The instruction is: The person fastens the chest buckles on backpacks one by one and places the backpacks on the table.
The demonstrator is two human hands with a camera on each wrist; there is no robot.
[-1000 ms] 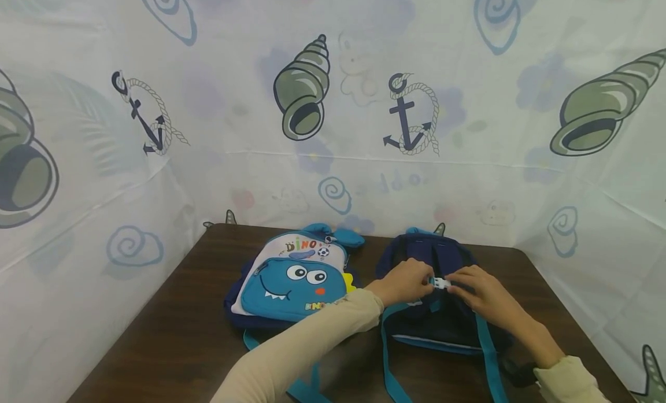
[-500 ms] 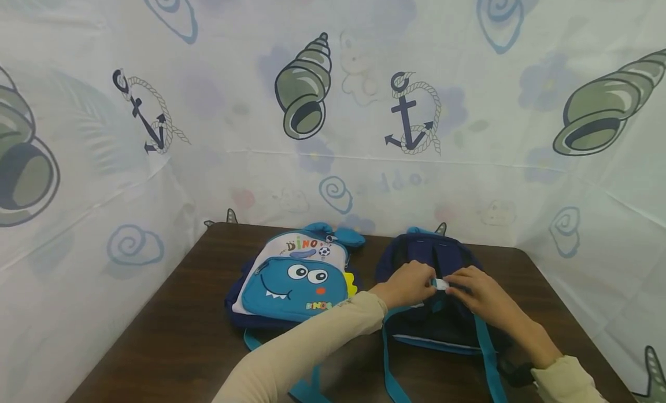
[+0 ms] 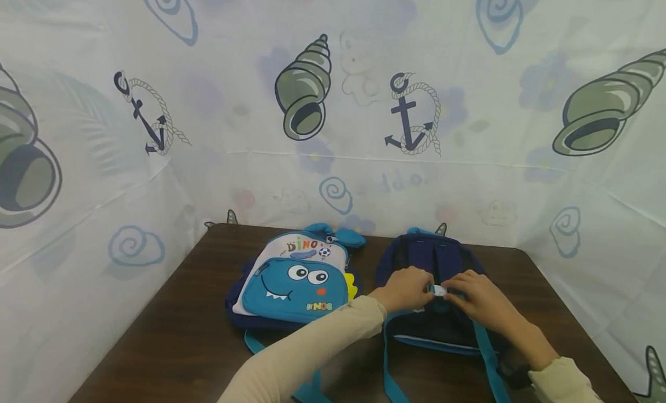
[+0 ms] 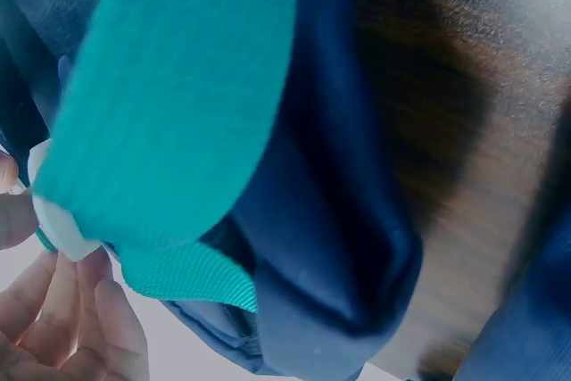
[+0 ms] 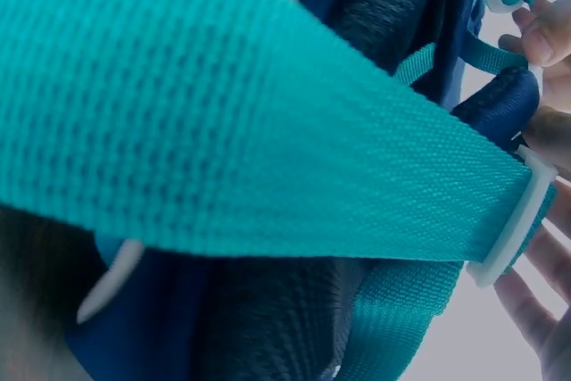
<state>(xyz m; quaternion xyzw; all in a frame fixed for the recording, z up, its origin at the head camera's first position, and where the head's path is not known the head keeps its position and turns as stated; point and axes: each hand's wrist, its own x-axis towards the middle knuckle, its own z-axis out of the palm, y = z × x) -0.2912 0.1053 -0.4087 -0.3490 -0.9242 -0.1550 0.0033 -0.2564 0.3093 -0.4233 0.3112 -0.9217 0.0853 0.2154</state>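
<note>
A navy backpack [image 3: 447, 255] lies with its strap side up at the right of the table. My left hand [image 3: 408, 288] and right hand [image 3: 481, 302] meet over its middle. Between their fingertips is a small white buckle [image 3: 439, 290], pinched from the left and from the right. In the left wrist view a wide teal strap [image 4: 178, 95] hides much of the backpack, and fingers [image 4: 76, 318] hold a white plastic piece [image 4: 58, 220]. Teal webbing [image 5: 268, 131] crosses the right wrist view to a white strap adjuster [image 5: 517, 220], close by the fingers.
A second backpack [image 3: 291, 281], with a blue dinosaur face, lies front up to the left, partly behind the left sleeve [image 3: 312, 345]. Teal straps [image 3: 392, 357] hang toward the near side of the dark wooden table [image 3: 156, 333]. Patterned white cloth [image 3: 234, 119] surrounds the table.
Both hands have lowered slightly toward the near side with the white buckle. Its slotted look from a second ago now shows as plain white. The dinosaur backpack stays put.
</note>
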